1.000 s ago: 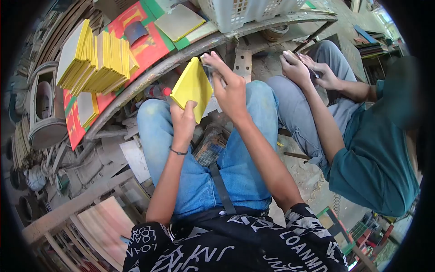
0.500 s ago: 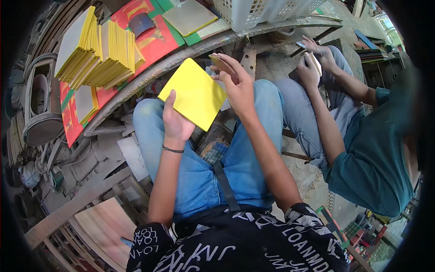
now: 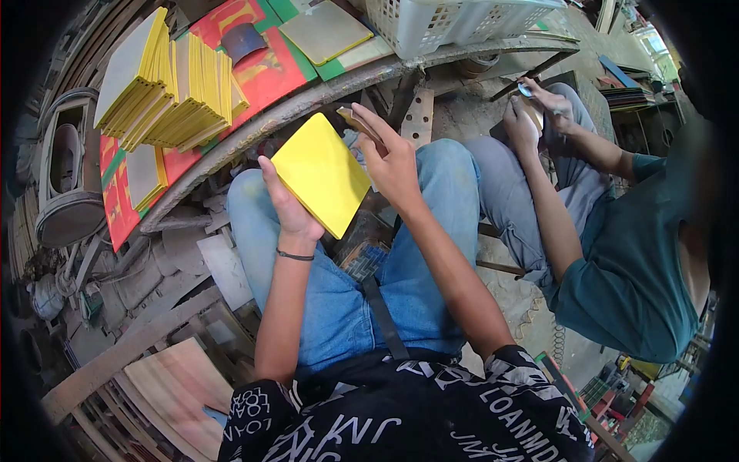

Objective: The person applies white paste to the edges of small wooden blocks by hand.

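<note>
1. Left hand (image 3: 296, 212): palm mostly open under the yellow panel (image 3: 323, 173), thumb up beside its edge; fingers behind it hidden. Panel tilted, above the lap, between the knees.
2. Right hand (image 3: 396, 169): fingers pinching a thin brown piece (image 3: 362, 127), just beside the panel; contact, can't tell.
3. Drop risk: panel could slip off the left palm, since the thumb isn't clamped over its face (my guess, grip partly hidden).
4. Scuff risk: a brown piece meeting the yellow face at a bad angle could mark it; a push on one corner could twist the panel.
5. Topple risk: the panel stack (image 3: 204, 92) on the red-and-green sheet (image 3: 289, 65) leans and fans unevenly; a bumped bench rim (image 3: 362, 77) could spill it.
6. Elbow clash possible: co-worker (image 3: 616, 269) sits close on the right.
7. Text: black shirt (image 3: 346, 408), white "LOANMD", cut off by folds; sleeve partly reads "LOA". Panel face: no writing visible. Basket (image 3: 416, 27): no readable label.
</note>
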Available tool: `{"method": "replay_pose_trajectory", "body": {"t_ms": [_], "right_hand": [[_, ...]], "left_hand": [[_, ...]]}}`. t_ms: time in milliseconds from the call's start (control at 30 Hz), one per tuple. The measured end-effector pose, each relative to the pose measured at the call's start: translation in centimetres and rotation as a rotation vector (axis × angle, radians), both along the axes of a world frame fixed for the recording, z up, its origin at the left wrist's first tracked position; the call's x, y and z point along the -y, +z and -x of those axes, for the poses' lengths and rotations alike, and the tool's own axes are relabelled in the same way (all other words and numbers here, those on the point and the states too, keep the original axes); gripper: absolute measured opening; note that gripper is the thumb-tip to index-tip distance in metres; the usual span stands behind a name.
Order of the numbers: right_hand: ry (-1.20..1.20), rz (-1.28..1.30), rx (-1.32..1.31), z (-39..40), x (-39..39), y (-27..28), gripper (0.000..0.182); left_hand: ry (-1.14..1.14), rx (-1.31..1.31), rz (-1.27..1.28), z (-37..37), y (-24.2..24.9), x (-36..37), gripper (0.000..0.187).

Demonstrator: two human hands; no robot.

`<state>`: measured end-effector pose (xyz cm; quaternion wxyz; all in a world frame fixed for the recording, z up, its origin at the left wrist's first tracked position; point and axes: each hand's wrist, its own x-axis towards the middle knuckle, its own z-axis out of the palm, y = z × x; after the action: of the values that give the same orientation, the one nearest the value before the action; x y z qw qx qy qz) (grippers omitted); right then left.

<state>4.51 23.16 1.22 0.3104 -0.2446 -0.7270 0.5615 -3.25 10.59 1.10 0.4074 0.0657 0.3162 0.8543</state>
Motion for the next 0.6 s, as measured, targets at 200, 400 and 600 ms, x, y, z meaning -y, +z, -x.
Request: {"method": "replay_pose_trajectory", "body": {"t_ms": [200,400,600], "right_hand": [[0.02,-0.374,-0.109,0.4,-0.1,-1.6,0.046],[0.119,-0.554,-0.052,0.6,0.0,-2.2,0.051],[0.201,-0.531,-0.03,0.1,0.3,-3.0,0.054]], "left_hand": [[-0.067,-0.002,0.035,-0.2,-0.1,-0.1,0.081],[-0.042,0.011,0.089,-0.4,0.8,0.0,0.083],[-0.093,-0.043,0.145,-0.2,0.7,0.3,0.083]]}}
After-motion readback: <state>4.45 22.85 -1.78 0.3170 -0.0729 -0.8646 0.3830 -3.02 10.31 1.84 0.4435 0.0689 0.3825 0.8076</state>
